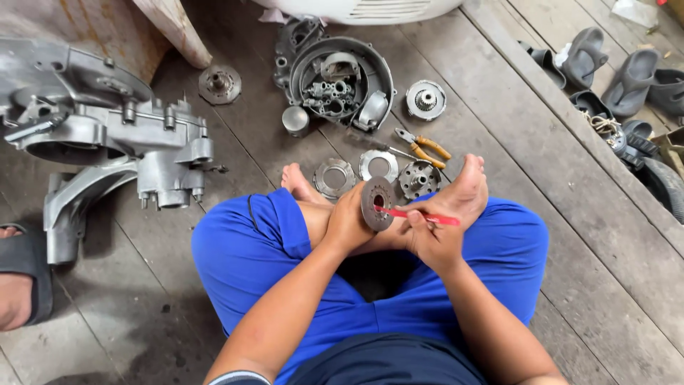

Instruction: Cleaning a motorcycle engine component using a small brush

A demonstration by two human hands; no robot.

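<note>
Floorboards under scattered engine parts.

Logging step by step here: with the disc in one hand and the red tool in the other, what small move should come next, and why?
Probably draw the red tool a little further around the disc's face. The left hand holds the disc upright, the right hand grips the tool, and its tip sits near the disc's centre hole.

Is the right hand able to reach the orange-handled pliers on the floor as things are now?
Probably yes, but not freely. The pliers lie on open boards just beyond the feet, with nothing over them. However, the right hand is gripping a red tool, so it is occupied.
</note>
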